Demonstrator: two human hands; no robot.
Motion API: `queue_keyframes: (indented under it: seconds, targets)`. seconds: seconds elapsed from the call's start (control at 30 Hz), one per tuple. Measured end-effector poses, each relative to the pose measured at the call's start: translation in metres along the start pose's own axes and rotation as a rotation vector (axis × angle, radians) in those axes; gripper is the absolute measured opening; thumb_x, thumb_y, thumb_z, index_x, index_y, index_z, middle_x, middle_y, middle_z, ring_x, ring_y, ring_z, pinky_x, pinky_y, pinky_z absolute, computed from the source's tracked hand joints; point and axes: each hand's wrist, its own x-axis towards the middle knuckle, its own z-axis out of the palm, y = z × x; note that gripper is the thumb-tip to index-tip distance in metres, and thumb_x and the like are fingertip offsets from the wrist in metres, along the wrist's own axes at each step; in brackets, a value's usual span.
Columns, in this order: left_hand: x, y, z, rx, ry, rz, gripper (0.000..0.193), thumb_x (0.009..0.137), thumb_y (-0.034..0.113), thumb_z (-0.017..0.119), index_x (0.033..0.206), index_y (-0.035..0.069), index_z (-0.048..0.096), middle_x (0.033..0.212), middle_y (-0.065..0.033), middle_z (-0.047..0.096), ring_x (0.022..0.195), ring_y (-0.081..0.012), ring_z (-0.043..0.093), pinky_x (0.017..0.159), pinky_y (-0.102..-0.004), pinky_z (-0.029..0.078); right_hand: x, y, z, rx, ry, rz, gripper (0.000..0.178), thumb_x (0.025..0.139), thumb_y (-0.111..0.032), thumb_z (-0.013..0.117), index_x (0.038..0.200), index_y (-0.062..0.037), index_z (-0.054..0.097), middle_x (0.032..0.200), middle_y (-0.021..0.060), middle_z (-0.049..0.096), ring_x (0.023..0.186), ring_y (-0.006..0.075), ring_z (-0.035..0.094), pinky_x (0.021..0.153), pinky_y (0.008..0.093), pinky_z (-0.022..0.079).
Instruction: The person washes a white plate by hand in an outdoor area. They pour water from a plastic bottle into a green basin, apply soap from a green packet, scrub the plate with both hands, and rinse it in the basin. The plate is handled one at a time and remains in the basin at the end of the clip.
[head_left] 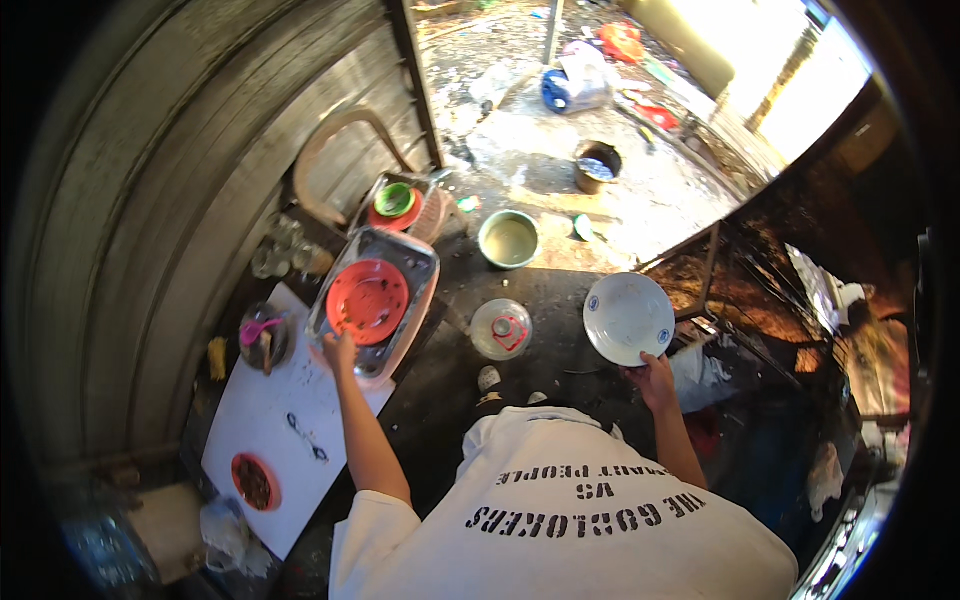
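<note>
My left hand is closed on the near edge of a red plate with dark food scraps on it. The plate is over a metal tray, itself within a pale pink tub. Off to the right, my right hand grips the near rim of a large white plate with small blue marks, held tilted above the floor. The fingertips under both plates are partly hidden. On the floor between my hands is a clear round container with a red-edged piece on it.
A white tabletop bears a spoon and a small red bowl of dark food. Beyond the tub, a green bowl sits on a plastic chair. A basin of water and a bucket stand ahead on the floor.
</note>
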Motion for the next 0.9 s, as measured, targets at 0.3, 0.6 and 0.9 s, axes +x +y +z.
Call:
queue_keyframes:
  seconds: [0.3, 0.6, 0.9]
  targets:
    - [0.023, 0.015, 0.022, 0.092, 0.107, 0.041, 0.056, 0.083, 0.034, 0.071, 0.121, -0.006, 0.060, 0.117, -0.0215, 0.067, 0.111, -0.0378, 0.062, 0.099, -0.0469, 0.046, 0.022, -0.006, -0.019, 0.279, 0.062, -0.026, 0.038, 0.097, -0.015, 0.056, 0.133, -0.0046, 0.049, 0.109, 0.0117, 0.069, 0.092, 0.0269, 0.070, 0.074, 0.0348, 0.058]
    - [0.035, 0.001, 0.014, -0.003, 0.077, -0.109, 0.031, 0.080, 0.021, 0.076, 0.096, -0.004, 0.067, 0.096, -0.0154, 0.070, 0.089, -0.0281, 0.066, 0.085, -0.0411, 0.052, 0.031, -0.019, -0.037, 0.291, 0.159, -0.037, 0.041, 0.095, -0.016, 0.054, 0.134, -0.0050, 0.048, 0.117, 0.0116, 0.067, 0.096, 0.0264, 0.069, 0.080, 0.0370, 0.057]
    - [-0.011, 0.039, 0.029, -0.196, 0.204, -0.354, 0.037, 0.084, 0.027, 0.072, 0.102, -0.002, 0.060, 0.091, -0.0125, 0.066, 0.079, -0.0243, 0.062, 0.051, -0.0327, 0.049, 0.129, -0.089, -0.006, 0.331, 0.079, 0.018, 0.039, 0.096, -0.018, 0.054, 0.133, -0.0061, 0.050, 0.115, 0.0104, 0.068, 0.094, 0.0232, 0.069, 0.083, 0.0386, 0.057]
